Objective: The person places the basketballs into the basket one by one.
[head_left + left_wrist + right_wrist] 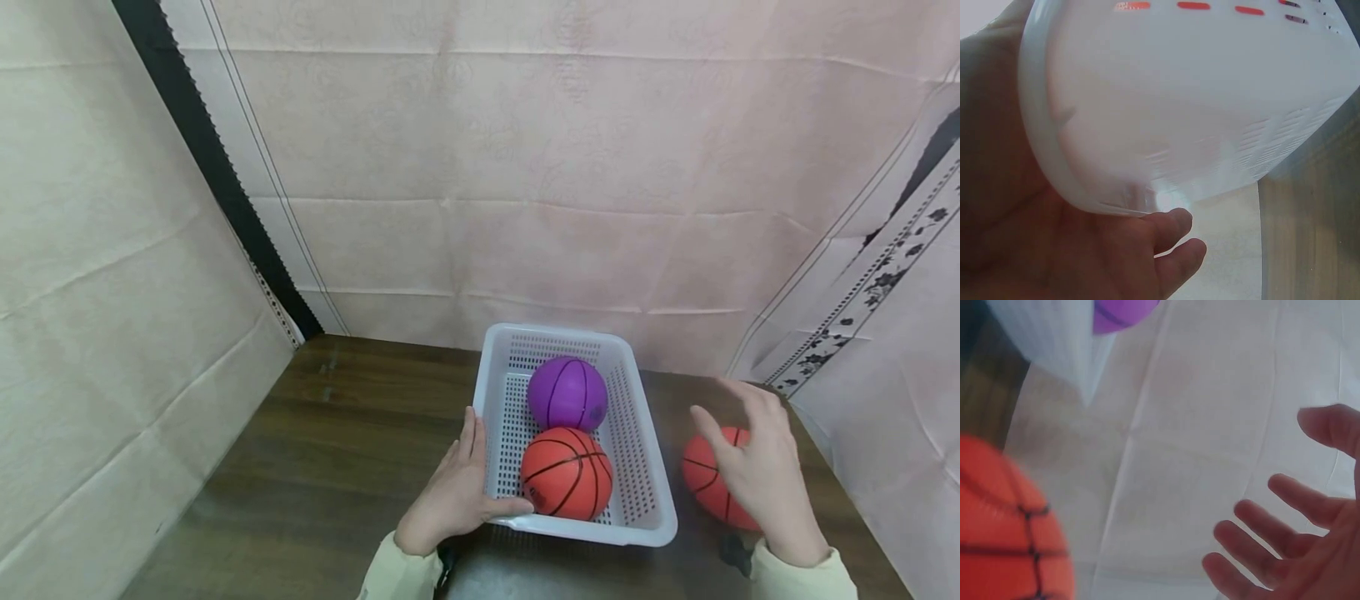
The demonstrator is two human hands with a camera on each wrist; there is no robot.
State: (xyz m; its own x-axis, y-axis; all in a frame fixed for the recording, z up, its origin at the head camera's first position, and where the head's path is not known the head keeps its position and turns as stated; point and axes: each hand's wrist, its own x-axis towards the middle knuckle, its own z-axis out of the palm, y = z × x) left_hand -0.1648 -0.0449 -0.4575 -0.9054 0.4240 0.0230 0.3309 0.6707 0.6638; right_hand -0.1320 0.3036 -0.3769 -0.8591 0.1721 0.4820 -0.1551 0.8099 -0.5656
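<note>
Orange ball (712, 487) on table, apparently just under spread right fingers (720, 433)

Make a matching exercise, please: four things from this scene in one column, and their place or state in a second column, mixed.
1. purple ball
2. orange ball on the table
3. left hand
4. right hand

a. fingers spread, holding nothing
b. at the far end of the basket
c. outside the basket, on its right
d. gripping the basket's near left corner

Pairs: 1-b, 2-c, 3-d, 4-a
</note>
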